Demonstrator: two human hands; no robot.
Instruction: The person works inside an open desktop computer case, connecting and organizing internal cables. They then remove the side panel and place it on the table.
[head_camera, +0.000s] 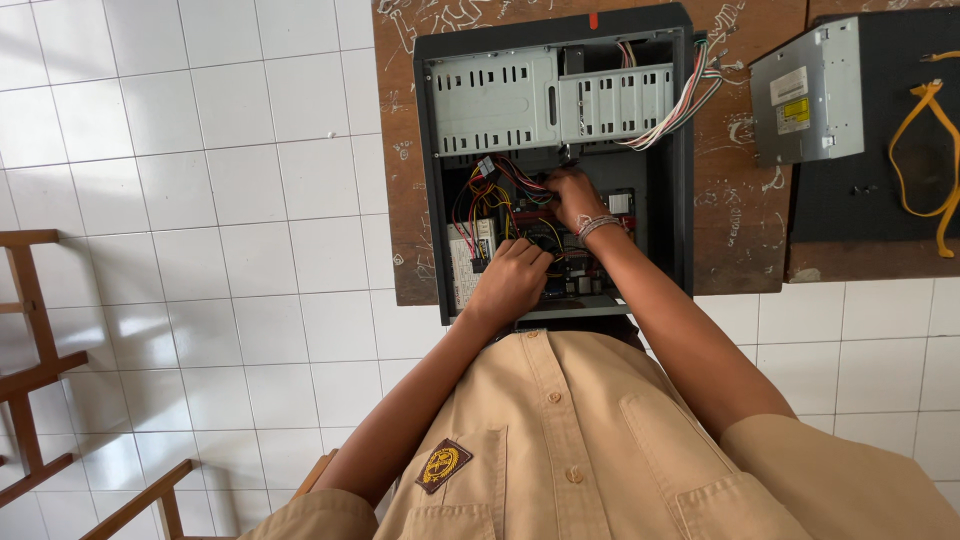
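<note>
A white tiled floor (200, 200) fills the left half and lower right of the frame. Over it, in the upper middle and right, stands a brown wooden counter (740, 230) with pale scribbles scratched into its top. On the counter, upper middle of the frame, lies an open black computer case (683, 180), its side panel off. The upper part of the case holds grey metal drive bays (550, 100); a striped ribbon of wires (680, 100) curves past their right end. The lower part shows the board with a tangle of red, yellow and black cables (490, 195).

At the upper right, a grey optical drive (810, 90) rests on a black panel (870, 190), beside a yellow flat cable (925, 150). Brown wooden furniture (30, 350) stands at the left edge.

The person's tan buttoned shirt (570, 440), with a dark badge on the pocket, fills the bottom of the frame. Both arms reach up into the case. The left hand (512, 280) sits low in the case, fingers curled down among the cables near a small white part; what it pinches I cannot tell. The right hand (572, 198), with a beaded bracelet (597, 226) on its wrist, is just above and to the right, fingers bent together and pressed into the cable bundle near the middle of the case; its grip is hidden.
</note>
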